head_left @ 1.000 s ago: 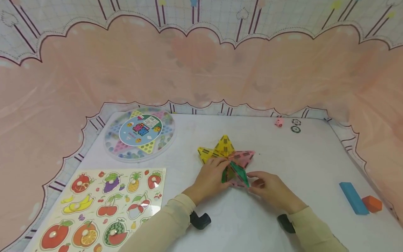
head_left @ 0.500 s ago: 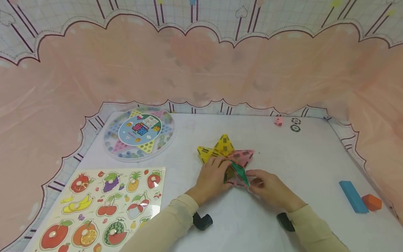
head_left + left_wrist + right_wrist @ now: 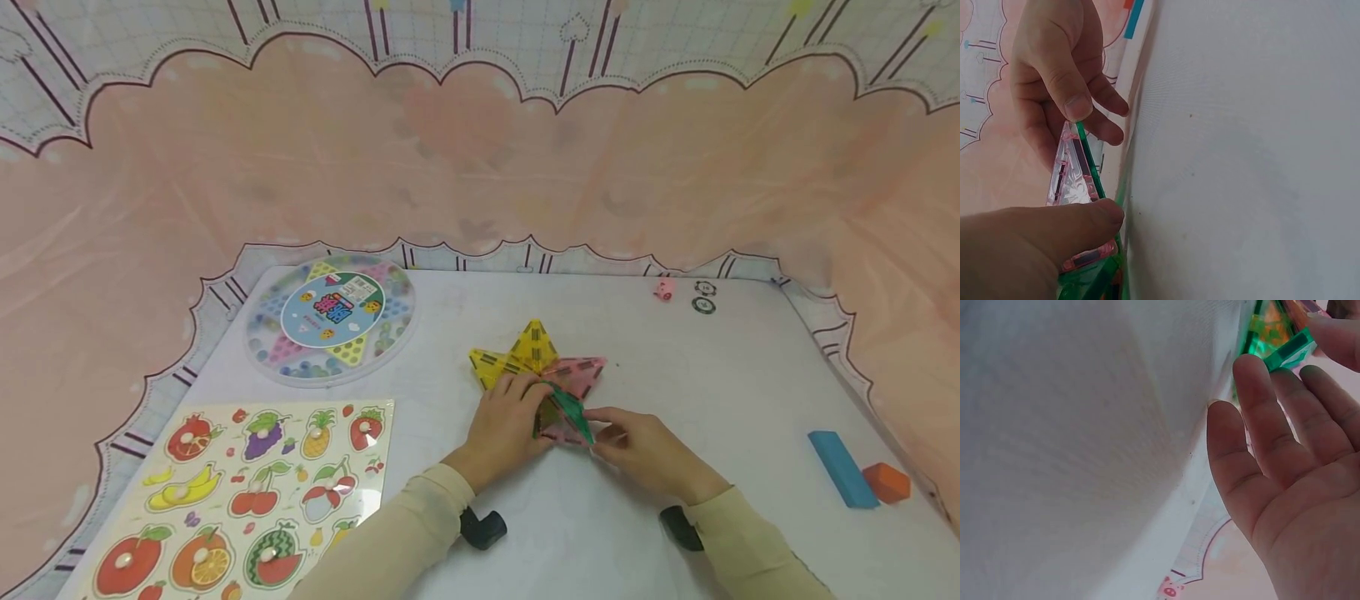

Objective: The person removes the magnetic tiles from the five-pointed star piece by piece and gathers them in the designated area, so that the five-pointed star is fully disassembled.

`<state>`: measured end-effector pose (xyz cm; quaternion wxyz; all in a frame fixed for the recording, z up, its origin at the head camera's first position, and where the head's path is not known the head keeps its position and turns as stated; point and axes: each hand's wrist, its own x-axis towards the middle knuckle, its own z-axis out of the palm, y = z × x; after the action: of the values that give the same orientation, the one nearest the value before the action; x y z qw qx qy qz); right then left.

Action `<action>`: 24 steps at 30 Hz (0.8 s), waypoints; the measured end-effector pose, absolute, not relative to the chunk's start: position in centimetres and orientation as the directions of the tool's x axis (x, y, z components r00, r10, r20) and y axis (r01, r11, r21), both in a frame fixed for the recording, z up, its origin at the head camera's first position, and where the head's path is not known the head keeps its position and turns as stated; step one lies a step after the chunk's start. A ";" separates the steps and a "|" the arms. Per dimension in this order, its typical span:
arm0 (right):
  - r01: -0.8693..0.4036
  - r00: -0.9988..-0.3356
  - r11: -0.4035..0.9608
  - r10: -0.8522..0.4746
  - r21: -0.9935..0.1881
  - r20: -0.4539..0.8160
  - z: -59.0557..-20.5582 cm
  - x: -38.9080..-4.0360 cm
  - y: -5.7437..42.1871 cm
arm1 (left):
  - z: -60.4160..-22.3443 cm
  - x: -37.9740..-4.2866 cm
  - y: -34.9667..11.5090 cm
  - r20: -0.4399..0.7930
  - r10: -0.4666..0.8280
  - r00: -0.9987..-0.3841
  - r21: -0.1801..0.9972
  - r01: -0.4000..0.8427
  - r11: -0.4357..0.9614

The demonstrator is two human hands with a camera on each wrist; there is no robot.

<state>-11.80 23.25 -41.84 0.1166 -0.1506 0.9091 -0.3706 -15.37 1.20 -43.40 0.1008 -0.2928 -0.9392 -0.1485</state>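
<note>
A star made of see-through magnetic tiles stands on the white table, with yellow points (image 3: 535, 348) at the back left and a pink point (image 3: 581, 375) at the right. My left hand (image 3: 502, 429) holds the star's near left side, its thumb (image 3: 1094, 215) lying across the pink and green tiles. A green triangular magnetic tile (image 3: 572, 413) forms the near right point, beside a pink one (image 3: 1072, 169). My right hand (image 3: 641, 446) pinches the outer tip of that point between thumb and fingers. The left fingers cover part of the star's middle.
A fruit peg puzzle board (image 3: 292, 467) lies at the left. Behind it is a round, clear game case (image 3: 333, 321). A blue block (image 3: 842, 469) and an orange block (image 3: 887, 482) lie at the right; a small pink pig figure (image 3: 663, 289) and two round discs (image 3: 703, 306) sit at the back.
The green tile has leaned over a little and shows a narrower face. My left hand has shifted slightly to the right. The right hand stays at the same tip.
</note>
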 end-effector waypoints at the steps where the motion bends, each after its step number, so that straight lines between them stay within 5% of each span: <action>1: -0.188 -0.928 0.681 -0.359 -0.708 -0.099 -41.8 -11.8 23.3 | -43.4 -15.4 1.2 0.279 0.521 -0.806 0.220 0.582 0.783; 24: -0.194 -0.922 0.677 -0.374 -0.710 -0.105 -42.0 -11.7 23.1 | -43.8 -15.6 1.1 0.308 0.556 -0.772 0.191 0.623 0.759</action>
<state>-11.75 23.10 -41.99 0.1216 -0.1562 0.9076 -0.3701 -15.63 1.09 -43.82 0.1168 -0.3166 -0.9305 -0.1424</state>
